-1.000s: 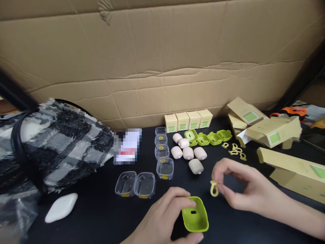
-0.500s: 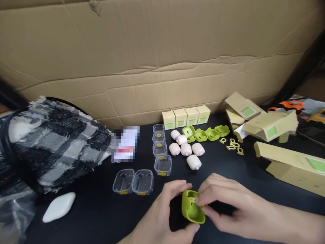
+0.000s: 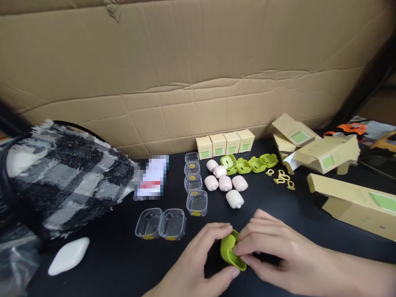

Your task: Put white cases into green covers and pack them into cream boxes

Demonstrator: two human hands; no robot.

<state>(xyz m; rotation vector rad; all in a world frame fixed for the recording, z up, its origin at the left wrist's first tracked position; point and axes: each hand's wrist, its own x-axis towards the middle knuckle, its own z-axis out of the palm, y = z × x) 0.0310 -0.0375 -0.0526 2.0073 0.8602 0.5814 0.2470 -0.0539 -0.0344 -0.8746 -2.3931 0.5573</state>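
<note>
over the black table (image 3: 108,264), the left hand (image 3: 194,264) is curving half open, gripping a green cup (image 3: 229,251) between finger and thumb, the right hand (image 3: 275,247) is resting bunched fingertips inside it, anything pinched there being hidden, pale rounded pieces (image 3: 225,183) lying beyond

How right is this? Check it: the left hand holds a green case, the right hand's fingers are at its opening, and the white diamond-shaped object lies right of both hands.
Not quite. The left hand holds the green case and the right hand has fingers at the opening, but the white diamond-shaped object lies left of both hands, not right, as the head view shows.
</note>
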